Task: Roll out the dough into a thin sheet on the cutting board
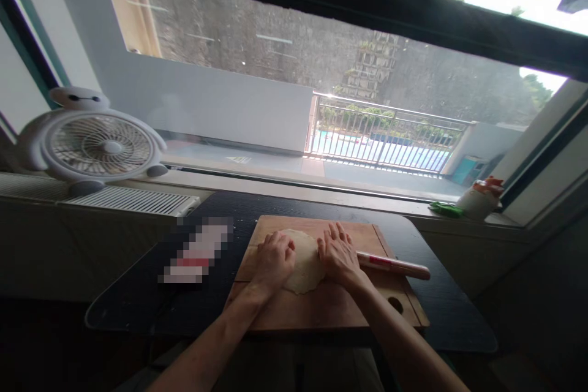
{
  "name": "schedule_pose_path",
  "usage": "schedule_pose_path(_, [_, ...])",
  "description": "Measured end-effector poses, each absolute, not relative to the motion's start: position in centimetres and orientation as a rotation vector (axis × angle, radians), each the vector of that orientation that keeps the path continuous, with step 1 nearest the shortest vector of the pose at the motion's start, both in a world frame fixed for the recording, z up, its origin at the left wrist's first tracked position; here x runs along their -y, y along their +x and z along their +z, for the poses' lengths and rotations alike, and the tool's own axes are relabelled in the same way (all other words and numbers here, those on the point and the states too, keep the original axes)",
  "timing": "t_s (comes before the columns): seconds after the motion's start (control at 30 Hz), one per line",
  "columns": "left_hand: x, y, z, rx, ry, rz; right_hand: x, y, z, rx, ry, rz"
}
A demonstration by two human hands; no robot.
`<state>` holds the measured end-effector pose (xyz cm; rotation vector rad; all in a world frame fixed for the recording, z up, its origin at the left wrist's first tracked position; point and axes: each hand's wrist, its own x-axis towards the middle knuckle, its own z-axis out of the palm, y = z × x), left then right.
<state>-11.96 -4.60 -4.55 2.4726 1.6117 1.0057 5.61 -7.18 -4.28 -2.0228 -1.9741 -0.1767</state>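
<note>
A flat, round sheet of dough point(303, 266) with an uneven edge lies on a wooden cutting board point(316, 315). My left hand point(277, 257) is curled over the left side of the dough, fingers bent in against it, hiding that edge. On the opposite side, my right hand point(339, 251) lies flat with its fingers stretched forward, its thumb side touching the dough's right edge. A rolling pin point(395, 265) with a red label slants out to the right from beside my right hand, which covers its near end. Its far end reaches past the board.
The board sits on a dark table point(211, 300) with rounded corners. A blurred-out item point(197, 254) lies on the table's left. A white fan point(110, 147) stands at the left by the window. On the right sill are a whitish container point(478, 202) and a green cloth-like item point(445, 209).
</note>
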Motion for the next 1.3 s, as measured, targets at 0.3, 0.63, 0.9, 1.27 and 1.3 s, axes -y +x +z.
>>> schedule_pose_path(0.3, [4.4,-14.1,-4.0,-1.830,2.519,0.935,4.7,6.4,-4.0,1.953,-1.970,-0.273])
schedule_pose_path(0.63, [1.7,-14.8,-2.3,-2.123,2.452,0.355,3.2,11.8,-3.3,1.752,-2.108,-0.187])
schedule_pose_path(0.9, [2.3,-11.1,-2.3,-2.038,2.306,0.459,4.0,11.9,-3.6,1.652,-2.234,-0.206])
schedule_pose_path(1.27, [-0.3,-11.2,-0.1,-1.442,2.807,0.575,4.2,12.9,-3.9,1.692,-2.084,-0.323])
schedule_pose_path(1.3, [0.1,-11.3,-0.7,-1.439,2.810,0.632,4.3,12.9,-3.9,1.698,-2.076,-0.332])
